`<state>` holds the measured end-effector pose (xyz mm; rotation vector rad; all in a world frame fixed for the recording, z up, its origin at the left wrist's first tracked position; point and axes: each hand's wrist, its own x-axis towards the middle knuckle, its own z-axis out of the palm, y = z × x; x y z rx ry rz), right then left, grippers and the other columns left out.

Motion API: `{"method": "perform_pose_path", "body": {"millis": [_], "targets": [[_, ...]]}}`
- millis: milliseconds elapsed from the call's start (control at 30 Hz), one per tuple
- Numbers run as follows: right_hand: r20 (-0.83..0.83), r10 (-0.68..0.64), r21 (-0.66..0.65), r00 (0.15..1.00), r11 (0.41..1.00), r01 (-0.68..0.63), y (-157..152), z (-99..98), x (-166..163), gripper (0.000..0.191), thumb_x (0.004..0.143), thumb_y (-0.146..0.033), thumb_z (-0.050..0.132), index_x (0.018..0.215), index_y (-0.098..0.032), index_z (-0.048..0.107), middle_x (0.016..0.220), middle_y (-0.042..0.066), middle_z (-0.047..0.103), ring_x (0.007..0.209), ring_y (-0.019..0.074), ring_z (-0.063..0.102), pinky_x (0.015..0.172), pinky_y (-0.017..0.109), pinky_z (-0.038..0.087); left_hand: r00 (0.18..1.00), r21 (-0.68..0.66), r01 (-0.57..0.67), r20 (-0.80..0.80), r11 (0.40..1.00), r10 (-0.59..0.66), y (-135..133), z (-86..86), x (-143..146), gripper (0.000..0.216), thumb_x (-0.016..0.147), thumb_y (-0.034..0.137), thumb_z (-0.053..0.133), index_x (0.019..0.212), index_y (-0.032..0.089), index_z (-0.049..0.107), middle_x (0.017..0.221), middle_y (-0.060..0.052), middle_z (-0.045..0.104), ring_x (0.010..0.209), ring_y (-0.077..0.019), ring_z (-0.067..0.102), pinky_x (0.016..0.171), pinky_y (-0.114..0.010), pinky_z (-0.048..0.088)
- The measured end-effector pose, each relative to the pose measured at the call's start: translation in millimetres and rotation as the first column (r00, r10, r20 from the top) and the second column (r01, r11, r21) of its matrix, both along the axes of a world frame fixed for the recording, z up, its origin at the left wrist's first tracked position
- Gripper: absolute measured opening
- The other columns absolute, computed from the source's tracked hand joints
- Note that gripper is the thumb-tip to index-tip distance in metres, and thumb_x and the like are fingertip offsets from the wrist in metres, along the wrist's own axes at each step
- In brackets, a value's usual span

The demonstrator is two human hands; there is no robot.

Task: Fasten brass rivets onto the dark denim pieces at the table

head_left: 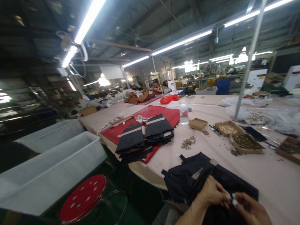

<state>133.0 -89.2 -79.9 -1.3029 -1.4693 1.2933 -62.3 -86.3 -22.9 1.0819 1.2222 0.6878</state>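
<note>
My left hand (212,191) and right hand (253,207) meet over the dark fabric piece (234,178), white showing at the fingertips; the fingers are bent close together, but I cannot tell whether they are clamped on cloth or on some small part. The piece lies across the table (161,162) at its near edge, partly toward my lap, tabs pointing left. I judge this one to be midway, since it is spread and under my fingers. Beyond it, loose metal rings (187,142) lie on the cloth; toward the left edge, folded dark pieces (132,139) sit stacked on the red sheet (171,112), and whether they are done or waiting I cannot say. Toward the right edge, a box of small metal parts (246,142) is well filled, so supplies seem ample. Farther off, a white machine (256,79) bears a dark red label too small to read; I can read no brand anywhere.
</note>
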Motion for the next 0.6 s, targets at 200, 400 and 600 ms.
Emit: {"method": "perform_pose_path", "body": {"millis": [200, 400, 600], "targets": [[0.031, -0.07, 0.148, 0.997, 0.987, 0.065, -0.1, 39.1, -2.4, 0.027, 0.073, -0.042, 0.063, 0.083, -0.018, 0.071, 0.072, 0.005, 0.069, 0.064, 0.018, 0.059, 0.058, 0.026, 0.046, 0.993, 0.149, 0.107, -0.072, 0.983, -0.097, 25.2, -4.4, 8.4, 0.022, 0.073, 0.029, 0.072, 0.078, 0.007, 0.074, 0.068, -0.01, 0.072, 0.054, -0.0133, 0.066, 0.051, -0.021, 0.049], [-0.032, -0.067, 0.124, 0.997, 0.99, 0.07, 3.3, 38.3, -0.4, 0.024, 0.073, -0.036, 0.064, 0.085, -0.015, 0.069, 0.072, 0.003, 0.065, 0.063, 0.0143, 0.052, 0.054, 0.023, 0.039, 0.962, 0.283, 0.046, -0.272, 0.958, 0.034, 24.2, -9.7, 20.5, 0.016, 0.074, 0.019, 0.063, 0.084, 0.009, 0.072, 0.071, -0.007, 0.073, 0.054, -0.0117, 0.064, 0.051, -0.018, 0.046], [0.016, -0.115, 0.094, 0.993, 0.989, 0.113, 5.9, 25.8, 8.7, 0.029, 0.071, -0.034, 0.064, 0.092, -0.014, 0.068, 0.075, 0.004, 0.065, 0.063, 0.0142, 0.053, 0.055, 0.023, 0.042, 0.94, 0.305, 0.026, -0.333, 0.952, 0.081, 25.8, -10.8, 22.9, 0.017, 0.072, 0.021, 0.065, 0.081, 0.009, 0.074, 0.066, -0.005, 0.07, 0.053, -0.0113, 0.06, 0.051, -0.019, 0.042]]}}
